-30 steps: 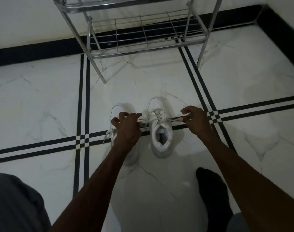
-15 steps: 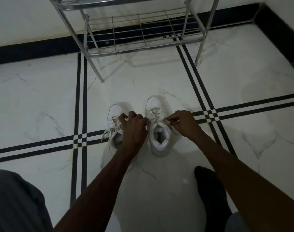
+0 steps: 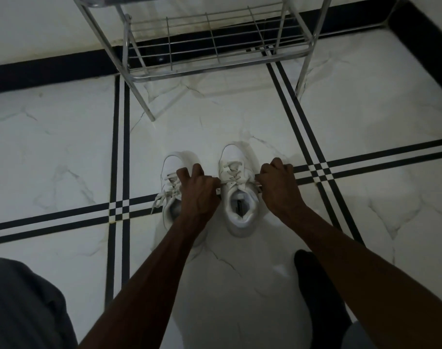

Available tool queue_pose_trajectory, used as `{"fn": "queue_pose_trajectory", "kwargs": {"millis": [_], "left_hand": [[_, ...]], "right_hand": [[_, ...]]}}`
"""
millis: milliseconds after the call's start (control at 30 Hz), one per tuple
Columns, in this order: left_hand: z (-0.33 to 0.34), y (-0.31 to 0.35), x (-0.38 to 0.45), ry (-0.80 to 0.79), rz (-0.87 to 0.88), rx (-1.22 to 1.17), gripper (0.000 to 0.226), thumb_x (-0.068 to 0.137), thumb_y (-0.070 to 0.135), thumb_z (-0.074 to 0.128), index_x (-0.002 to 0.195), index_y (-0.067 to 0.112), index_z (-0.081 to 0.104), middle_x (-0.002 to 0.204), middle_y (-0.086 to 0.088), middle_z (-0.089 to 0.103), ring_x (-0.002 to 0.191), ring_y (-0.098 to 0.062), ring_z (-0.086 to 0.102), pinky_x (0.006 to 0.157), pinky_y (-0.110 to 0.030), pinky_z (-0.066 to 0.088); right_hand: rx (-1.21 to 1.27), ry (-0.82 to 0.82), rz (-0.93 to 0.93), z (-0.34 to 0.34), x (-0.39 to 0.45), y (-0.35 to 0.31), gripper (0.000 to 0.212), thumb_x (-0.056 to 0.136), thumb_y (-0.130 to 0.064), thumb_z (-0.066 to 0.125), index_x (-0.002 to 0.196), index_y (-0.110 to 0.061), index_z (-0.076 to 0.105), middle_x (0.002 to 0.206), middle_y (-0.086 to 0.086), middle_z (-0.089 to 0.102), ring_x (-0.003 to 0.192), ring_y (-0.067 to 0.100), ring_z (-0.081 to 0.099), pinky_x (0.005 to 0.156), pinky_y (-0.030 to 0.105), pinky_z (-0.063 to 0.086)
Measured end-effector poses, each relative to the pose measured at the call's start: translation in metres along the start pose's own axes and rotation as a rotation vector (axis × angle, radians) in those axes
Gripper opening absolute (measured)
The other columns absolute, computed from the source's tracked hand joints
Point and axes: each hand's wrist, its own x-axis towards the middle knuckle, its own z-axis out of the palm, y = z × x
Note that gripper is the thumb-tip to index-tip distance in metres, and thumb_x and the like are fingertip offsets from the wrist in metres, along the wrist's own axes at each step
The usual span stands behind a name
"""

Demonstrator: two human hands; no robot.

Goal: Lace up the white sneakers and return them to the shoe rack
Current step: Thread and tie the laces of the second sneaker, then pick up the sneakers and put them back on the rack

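Two white sneakers stand side by side on the marble floor, toes pointing away from me. On the right sneaker (image 3: pixel 236 165) the laces cross over the tongue. My left hand (image 3: pixel 198 190) grips one lace end on that shoe's left side. My right hand (image 3: pixel 278 182) grips the other end on its right side, and the lace runs taut between them. The left sneaker (image 3: pixel 172 170) is partly hidden under my left hand and forearm; its laces hang loose toward the left. The metal shoe rack (image 3: pixel 215 69) stands beyond the shoes against the wall.
White marble floor with black inlay stripes (image 3: pixel 119 147) crossing on both sides. My foot in a black sock (image 3: pixel 315 285) rests at the lower right, and my grey-clad knee (image 3: pixel 21 306) fills the lower left. A black skirting runs along the wall behind the rack.
My hands drew together over the right sneaker half a second ago. Now they have spread apart again, pulling the lace ends sideways.
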Motion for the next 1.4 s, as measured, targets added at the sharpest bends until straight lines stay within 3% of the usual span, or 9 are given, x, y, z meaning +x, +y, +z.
{"fn": "queue_pose_trajectory", "kwargs": {"millis": [200, 467, 667, 800, 900, 1000, 1100, 1233, 1400], "left_hand": [[-0.002, -0.002, -0.008, -0.104, -0.138, -0.218, 0.036, 0.065, 0.01, 0.059, 0.092, 0.022, 0.08, 0.077, 0.001, 0.072, 0.113, -0.033, 0.05, 0.087, -0.045, 0.024], [-0.012, -0.037, -0.022, 0.258, -0.4, -0.512, 0.04, 0.098, 0.037, 0.062, 0.134, 0.022, 0.064, 0.141, -0.006, 0.058, 0.13, -0.035, 0.043, 0.101, -0.049, 0.041], [-0.012, -0.084, -0.055, -0.151, -0.659, -0.882, 0.094, 0.082, 0.09, 0.044, 0.146, 0.021, 0.053, 0.138, -0.011, 0.064, 0.128, -0.028, 0.06, 0.108, -0.052, 0.049], [-0.017, -0.086, -0.07, -0.268, -0.593, -1.261, 0.039, 0.09, 0.064, 0.065, 0.123, 0.042, 0.063, 0.117, 0.009, 0.073, 0.11, -0.015, 0.07, 0.087, -0.048, 0.063], [-0.013, -0.091, -0.079, -0.331, -0.603, -1.369, 0.048, 0.089, 0.024, 0.08, 0.123, 0.047, 0.055, 0.115, 0.008, 0.069, 0.101, -0.014, 0.07, 0.073, -0.039, 0.065], [-0.002, -0.09, -0.082, -0.258, -0.641, -1.363, 0.067, 0.083, 0.003, 0.08, 0.137, 0.034, 0.055, 0.12, -0.002, 0.068, 0.099, -0.02, 0.072, 0.069, -0.038, 0.065], [0.005, -0.08, -0.079, -0.082, -0.649, -1.197, 0.06, 0.077, 0.027, 0.085, 0.133, 0.026, 0.064, 0.112, 0.0, 0.073, 0.096, -0.023, 0.075, 0.08, -0.05, 0.064], [0.002, -0.065, -0.067, 0.069, -0.665, -1.172, 0.052, 0.077, 0.036, 0.076, 0.126, 0.02, 0.071, 0.105, 0.003, 0.077, 0.092, -0.017, 0.076, 0.082, -0.041, 0.064], [-0.015, -0.051, -0.048, 0.13, -0.607, -1.127, 0.041, 0.087, 0.019, 0.071, 0.127, 0.025, 0.071, 0.103, 0.01, 0.079, 0.09, -0.008, 0.075, 0.079, -0.035, 0.064]], "right_hand": [[0.198, -0.094, 0.152, -0.002, 0.006, -0.006, 0.016, 0.09, -0.012, 0.06, 0.086, -0.01, 0.076, 0.089, 0.012, 0.071, 0.094, 0.034, 0.065, 0.078, 0.039, 0.047], [1.309, -0.694, 0.455, -0.013, -0.011, 0.021, 0.061, 0.078, -0.055, 0.077, 0.132, -0.034, 0.057, 0.12, 0.001, 0.07, 0.108, 0.024, 0.071, 0.082, 0.046, 0.062], [1.195, -0.602, 0.402, -0.001, 0.003, -0.011, 0.059, 0.071, -0.024, 0.086, 0.124, -0.023, 0.06, 0.117, 0.011, 0.068, 0.102, 0.028, 0.071, 0.072, 0.051, 0.064], [1.099, -0.532, 0.366, 0.002, 0.011, -0.03, 0.043, 0.076, -0.019, 0.079, 0.115, -0.015, 0.064, 0.103, 0.013, 0.071, 0.093, 0.029, 0.072, 0.065, 0.049, 0.064], [1.038, -0.479, 0.35, 0.006, 0.011, -0.036, 0.046, 0.073, -0.024, 0.079, 0.115, -0.016, 0.065, 0.099, 0.009, 0.072, 0.089, 0.026, 0.073, 0.061, 0.046, 0.064], [1.019, -0.44, 0.334, 0.008, 0.011, -0.044, 0.061, 0.062, -0.037, 0.079, 0.118, -0.018, 0.064, 0.099, 0.006, 0.072, 0.088, 0.023, 0.072, 0.057, 0.042, 0.064], [1.028, -0.388, 0.324, 0.009, 0.013, -0.048, 0.06, 0.067, -0.032, 0.079, 0.122, -0.018, 0.063, 0.102, 0.006, 0.072, 0.089, 0.02, 0.07, 0.055, 0.033, 0.062], [1.004, -0.319, 0.327, 0.006, 0.017, -0.044, 0.043, 0.077, -0.023, 0.079, 0.117, -0.02, 0.065, 0.096, 0.0, 0.071, 0.085, 0.014, 0.069, 0.057, 0.02, 0.053], [1.01, -0.282, 0.298, -0.009, 0.025, -0.027, 0.048, 0.078, -0.025, 0.078, 0.124, -0.022, 0.063, 0.094, -0.002, 0.073, 0.088, 0.017, 0.07, 0.077, 0.037, 0.06]]}}
